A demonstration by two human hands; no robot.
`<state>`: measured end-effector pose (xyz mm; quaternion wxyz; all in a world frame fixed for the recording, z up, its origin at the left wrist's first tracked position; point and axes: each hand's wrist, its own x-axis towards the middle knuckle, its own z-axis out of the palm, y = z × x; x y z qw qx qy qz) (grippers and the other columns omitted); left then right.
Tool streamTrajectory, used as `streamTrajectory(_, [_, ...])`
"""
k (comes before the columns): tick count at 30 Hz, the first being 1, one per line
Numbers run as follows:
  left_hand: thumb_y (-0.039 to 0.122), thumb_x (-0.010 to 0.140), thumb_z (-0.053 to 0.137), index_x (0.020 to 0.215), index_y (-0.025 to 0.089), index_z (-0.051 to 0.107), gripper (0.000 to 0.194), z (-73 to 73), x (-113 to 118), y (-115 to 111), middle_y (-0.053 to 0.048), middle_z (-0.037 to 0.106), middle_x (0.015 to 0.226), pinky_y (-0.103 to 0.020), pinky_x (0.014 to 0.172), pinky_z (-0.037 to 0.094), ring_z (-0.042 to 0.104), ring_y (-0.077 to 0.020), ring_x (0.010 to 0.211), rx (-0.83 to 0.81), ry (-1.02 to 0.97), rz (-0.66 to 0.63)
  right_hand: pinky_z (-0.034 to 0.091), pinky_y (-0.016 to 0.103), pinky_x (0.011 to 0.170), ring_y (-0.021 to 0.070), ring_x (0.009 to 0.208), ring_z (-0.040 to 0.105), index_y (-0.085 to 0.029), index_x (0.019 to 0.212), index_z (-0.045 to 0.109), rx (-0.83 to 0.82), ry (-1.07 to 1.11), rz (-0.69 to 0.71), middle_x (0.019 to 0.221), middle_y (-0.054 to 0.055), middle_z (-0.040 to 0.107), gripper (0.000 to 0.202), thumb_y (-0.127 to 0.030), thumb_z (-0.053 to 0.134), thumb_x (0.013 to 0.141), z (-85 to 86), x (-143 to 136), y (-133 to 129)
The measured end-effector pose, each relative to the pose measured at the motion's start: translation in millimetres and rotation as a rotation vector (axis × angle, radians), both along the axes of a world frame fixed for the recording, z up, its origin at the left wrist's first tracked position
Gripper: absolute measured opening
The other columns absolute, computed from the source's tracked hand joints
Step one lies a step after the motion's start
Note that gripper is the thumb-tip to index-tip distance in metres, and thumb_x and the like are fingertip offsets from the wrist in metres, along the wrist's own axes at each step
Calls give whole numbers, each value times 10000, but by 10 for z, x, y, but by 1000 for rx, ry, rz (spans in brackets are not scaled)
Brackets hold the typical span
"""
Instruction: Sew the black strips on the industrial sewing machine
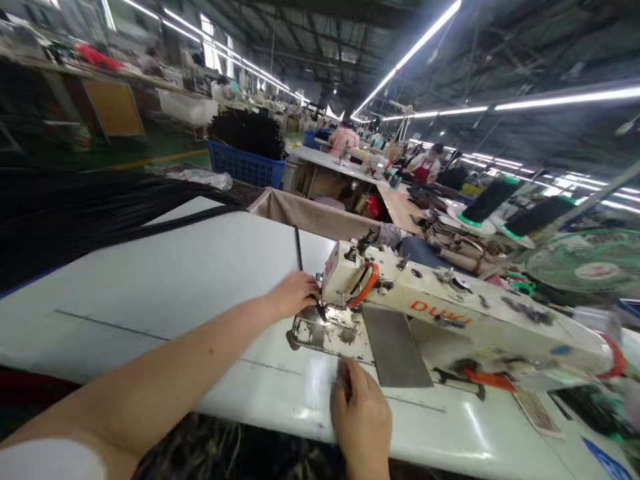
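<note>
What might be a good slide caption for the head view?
Sewing machine on a white table, left hand beside its needle end, right hand near the table's front edge.

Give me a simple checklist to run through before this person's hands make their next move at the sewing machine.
1. Left hand well away from the sewing head: not ok, I'd say; its fingertips are right beside it.
2. Right hand away from the sewing head: ok; it is nearer the front edge of the white table.
3. Black strip near the left hand: ok; it lies just behind it.
4. Work spot lit: ok; a bright glow shows at the metal plate.
5. Needle raised: cannot tell; too small.
</note>
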<state>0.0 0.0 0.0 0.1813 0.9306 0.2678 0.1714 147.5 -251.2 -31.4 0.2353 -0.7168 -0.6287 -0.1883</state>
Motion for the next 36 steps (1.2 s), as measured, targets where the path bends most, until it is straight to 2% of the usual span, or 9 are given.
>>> streamTrajectory(4, [285, 880, 741, 957, 241, 783, 98, -14, -98, -145, -50, 717, 1037, -387, 991, 452, 620, -263, 1069, -25, 2, 46, 513, 323, 715, 222, 775, 687, -186, 1163, 623, 10, 32, 7, 899, 43, 733, 304, -148, 503, 886, -38, 2, -12])
streamTrajectory(9, [209, 874, 728, 871, 206, 769, 41, 9, -94, -266, -53, 698, 967, -326, 940, 482, 632, -236, 1057, -92, -14, 116, 505, 328, 718, 226, 787, 686, -193, 1145, 629, -15, 71, -3, 913, 40, 735, 280, -151, 517, 892, -30, -8, -13])
streamTrajectory(15, [185, 862, 725, 867, 199, 742, 23, 26, -121, -483, -23, 657, 950, -279, 782, 488, 651, -168, 845, -193, -22, 198, 493, 323, 709, 226, 797, 687, -196, 1153, 628, -16, 79, -8, 914, 43, 737, 302, -143, 517, 877, -36, -9, -7])
streamTrajectory(18, [171, 873, 695, 902, 193, 728, 49, 8, -126, -646, -22, 647, 960, -267, 765, 483, 650, -154, 827, -227, -29, 240, 490, 320, 725, 225, 812, 683, -197, 1167, 620, -18, 89, -3, 920, 51, 738, 312, -146, 515, 877, -50, -3, -9])
streamTrajectory(25, [140, 880, 625, 953, 173, 710, 117, -10, -24, -978, -70, 645, 1090, -293, 837, 510, 660, -189, 925, -260, -23, 344, 486, 311, 735, 222, 811, 679, -202, 1162, 616, -24, 99, -9, 921, 55, 735, 322, -131, 515, 865, -82, -2, -9])
streamTrajectory(32, [232, 906, 590, 1132, 110, 663, 267, 104, 84, -1233, -153, 608, 1189, -331, 984, 524, 659, -234, 1023, -362, 32, 306, 503, 320, 753, 227, 828, 687, -204, 1142, 605, -29, 99, -8, 930, 49, 733, 321, -117, 514, 847, -65, -3, -9])
streamTrajectory(36, [198, 900, 528, 1303, 71, 593, 428, 136, 103, -1297, -189, 602, 1255, -369, 1026, 515, 667, -271, 1061, -377, 109, 303, 507, 321, 744, 224, 816, 681, -202, 1163, 597, -12, 92, -1, 928, 52, 728, 359, -102, 509, 831, -39, -16, -12])
